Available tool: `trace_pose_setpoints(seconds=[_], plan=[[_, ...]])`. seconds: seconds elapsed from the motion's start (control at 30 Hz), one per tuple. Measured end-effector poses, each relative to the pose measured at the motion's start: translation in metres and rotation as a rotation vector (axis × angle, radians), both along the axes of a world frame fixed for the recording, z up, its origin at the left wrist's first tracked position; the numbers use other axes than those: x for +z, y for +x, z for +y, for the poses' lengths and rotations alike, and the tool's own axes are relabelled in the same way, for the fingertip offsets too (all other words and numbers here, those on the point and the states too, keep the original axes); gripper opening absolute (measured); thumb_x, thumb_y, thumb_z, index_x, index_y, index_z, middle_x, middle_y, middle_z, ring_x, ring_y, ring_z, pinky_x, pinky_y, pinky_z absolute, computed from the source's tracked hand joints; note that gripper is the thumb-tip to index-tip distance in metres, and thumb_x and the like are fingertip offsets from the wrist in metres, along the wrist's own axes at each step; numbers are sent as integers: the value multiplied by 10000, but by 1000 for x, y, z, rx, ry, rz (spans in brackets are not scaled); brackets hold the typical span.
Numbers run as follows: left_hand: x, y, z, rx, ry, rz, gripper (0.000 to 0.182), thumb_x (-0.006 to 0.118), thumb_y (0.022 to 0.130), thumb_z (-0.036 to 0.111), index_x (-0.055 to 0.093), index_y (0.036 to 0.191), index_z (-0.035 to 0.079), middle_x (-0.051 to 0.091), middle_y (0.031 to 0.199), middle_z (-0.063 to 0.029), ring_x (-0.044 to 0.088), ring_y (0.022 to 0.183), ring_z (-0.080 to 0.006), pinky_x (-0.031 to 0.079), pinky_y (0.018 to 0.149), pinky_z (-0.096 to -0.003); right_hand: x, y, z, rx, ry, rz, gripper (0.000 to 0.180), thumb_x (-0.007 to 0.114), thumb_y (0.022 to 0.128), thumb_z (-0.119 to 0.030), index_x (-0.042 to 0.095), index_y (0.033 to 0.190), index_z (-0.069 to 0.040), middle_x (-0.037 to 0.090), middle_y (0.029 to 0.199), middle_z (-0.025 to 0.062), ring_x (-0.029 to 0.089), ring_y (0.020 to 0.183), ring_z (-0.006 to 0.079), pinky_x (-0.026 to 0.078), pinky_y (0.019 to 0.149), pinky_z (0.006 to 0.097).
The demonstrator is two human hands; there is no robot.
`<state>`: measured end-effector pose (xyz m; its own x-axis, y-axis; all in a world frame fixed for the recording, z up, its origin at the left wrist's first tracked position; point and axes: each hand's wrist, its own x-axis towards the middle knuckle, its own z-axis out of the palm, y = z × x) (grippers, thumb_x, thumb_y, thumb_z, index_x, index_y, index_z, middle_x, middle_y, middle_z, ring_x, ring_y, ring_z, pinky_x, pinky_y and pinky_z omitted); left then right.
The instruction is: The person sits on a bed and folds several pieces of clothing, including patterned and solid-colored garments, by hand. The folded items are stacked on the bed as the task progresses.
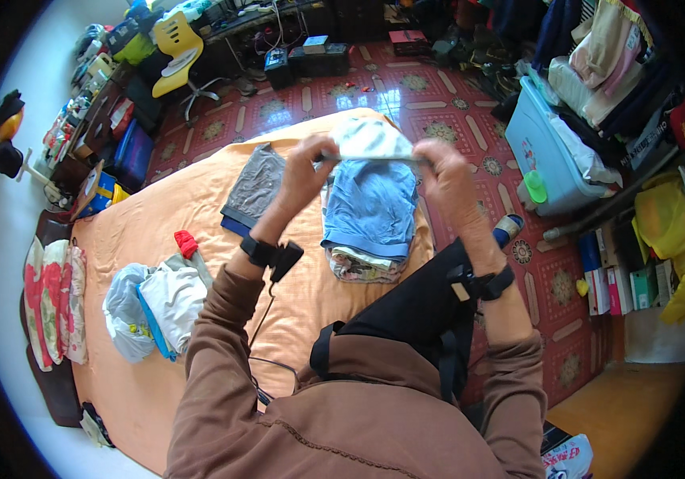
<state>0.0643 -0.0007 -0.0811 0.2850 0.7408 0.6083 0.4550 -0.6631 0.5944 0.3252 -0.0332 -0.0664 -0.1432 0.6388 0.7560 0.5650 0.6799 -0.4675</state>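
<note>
A light patterned cloth garment (371,139) is stretched between my left hand (311,164) and my right hand (445,173), each closed on one end of its near edge. Motion blurs that edge. Just below it, blue shorts (369,203) lie on top of a stack of folded clothes (366,269) on the bed. To the left of the stack are grey shorts (255,179) with a dark waistband, over something dark blue. Farther left sit a folded white garment (173,299), a red cloth piece (186,243) and a pale plastic bag (127,311).
The bed with its orange sheet (139,407) fills the middle. Folded floral bedding (55,299) lies by the headboard. Beyond the bed stands a yellow swivel chair (179,51). On the red floor at right are a blue plastic bin (543,149) and a slipper (509,229).
</note>
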Motion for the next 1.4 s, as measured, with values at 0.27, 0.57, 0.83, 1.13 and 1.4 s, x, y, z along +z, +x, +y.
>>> trace_pose_setpoints(seconds=[0.27, 0.57, 0.83, 1.13, 1.4], plan=[[-128, -9, -43, 4, -411, 207, 150, 630, 711, -40, 561, 828, 24, 554, 802, -83, 554, 750, -207, 450, 674, -300, -129, -18, -43, 8, -583, -475, 266, 658, 703, -134, 597, 954, -74, 606, 938, 124, 561, 952, 303, 451, 794, 427], [-111, -2, -32, 29, -362, 74, 279, 684, 709, 45, 563, 959, 35, 582, 929, -88, 568, 918, -213, 465, 756, -323, -164, -84, -7, -28, -855, -56, 255, 602, 798, -236, 613, 983, -61, 627, 862, 180, 612, 846, 324, 469, 743, 435], [-187, -48, -44, 55, -770, 366, 510, 656, 647, 72, 549, 1145, 106, 537, 1066, -143, 557, 966, -256, 472, 814, -363, -160, -37, 19, 61, -936, 445, 264, 528, 912, -228, 629, 965, 10, 613, 787, 21, 504, 693, 83, 440, 624, 279], [-127, -9, -34, 107, -234, 222, 171, 649, 708, 37, 610, 875, 38, 557, 987, -131, 539, 926, -318, 443, 788, -382, -138, -57, 2, 191, -807, 225, 302, 521, 882, -225, 594, 1033, 26, 636, 837, 204, 617, 798, 316, 464, 729, 376], [-80, 24, -23, 23, 2, 288, 363, 672, 611, 4, 598, 961, 68, 524, 1123, -117, 431, 1160, -345, 366, 960, -425, -135, -68, -14, 32, -597, -200, 272, 577, 735, -103, 557, 990, -12, 608, 895, 184, 586, 874, 362, 476, 750, 424]])
